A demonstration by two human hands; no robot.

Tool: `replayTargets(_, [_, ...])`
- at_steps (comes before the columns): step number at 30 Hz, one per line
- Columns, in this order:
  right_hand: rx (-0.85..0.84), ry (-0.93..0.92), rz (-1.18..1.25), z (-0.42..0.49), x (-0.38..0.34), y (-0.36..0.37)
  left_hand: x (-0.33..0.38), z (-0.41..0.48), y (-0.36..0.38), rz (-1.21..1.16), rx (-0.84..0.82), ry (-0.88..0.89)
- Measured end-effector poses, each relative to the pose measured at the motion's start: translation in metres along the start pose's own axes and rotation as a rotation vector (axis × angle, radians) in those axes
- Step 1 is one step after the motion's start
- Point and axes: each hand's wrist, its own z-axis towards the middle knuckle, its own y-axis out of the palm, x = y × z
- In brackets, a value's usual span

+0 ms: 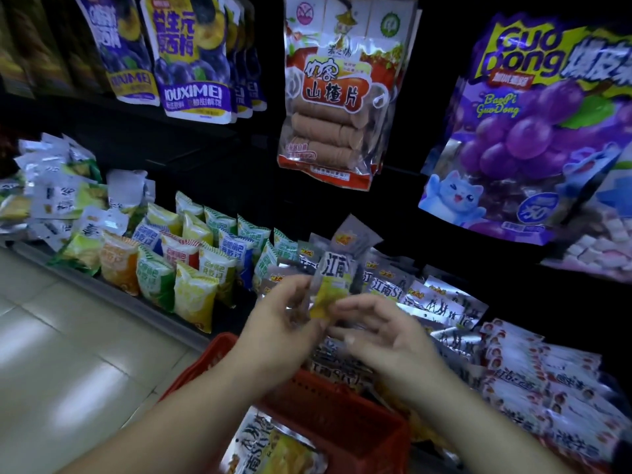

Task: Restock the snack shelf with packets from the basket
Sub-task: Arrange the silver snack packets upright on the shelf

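Fingers (294, 291) of L hand (284, 323) are pinched round a yellow pkt (331, 289), held above the red basket (342, 422) at 6 o'clock. R hand (386, 340) is spread slack just beside, at 4 o'clock.

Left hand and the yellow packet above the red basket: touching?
Touching. The head view shows the left hand with its fingers pinching the lower left edge of the yellow packet. No gap shows, though the frame is slightly blurred.

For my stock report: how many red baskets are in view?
1. The red basket is low in the middle, below the left hand, which pinches a packet, and the right hand. Others may lie outside the view.
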Motion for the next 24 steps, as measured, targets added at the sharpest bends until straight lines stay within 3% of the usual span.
replayTargets(2, [0.248, -0.048, -0.202, 0.005, -0.004, -0.012, 0.000, 0.002, -0.003, -0.021, -0.053, -0.020])
replayTargets(4, [0.369, -0.109, -0.407, 0.007, -0.011, -0.027, 0.001, 0.006, -0.006, -0.046, -0.129, -0.052])
replayTargets(9, [0.425, -0.089, -0.267, 0.006, -0.014, -0.046, 0.008, 0.010, -0.009, -0.070, -0.323, -0.065])
replayTargets(11, [0.501, -0.111, -0.232, 0.009, -0.014, -0.050, 0.003, 0.016, -0.005, -0.002, -0.250, -0.024])
replayTargets(15, [0.636, -0.186, -0.294, 0.020, -0.013, -0.061, -0.021, 0.044, 0.008, 0.150, 0.047, -0.012])
replayTargets(20, [0.589, -0.172, -0.563, 0.061, 0.002, -0.063, -0.049, 0.074, 0.018, 0.159, -0.016, -0.124])
replayTargets(24, [0.517, 0.007, -0.611, 0.093, 0.047, -0.063, -0.076, 0.105, 0.019, 0.231, -0.100, -0.192])
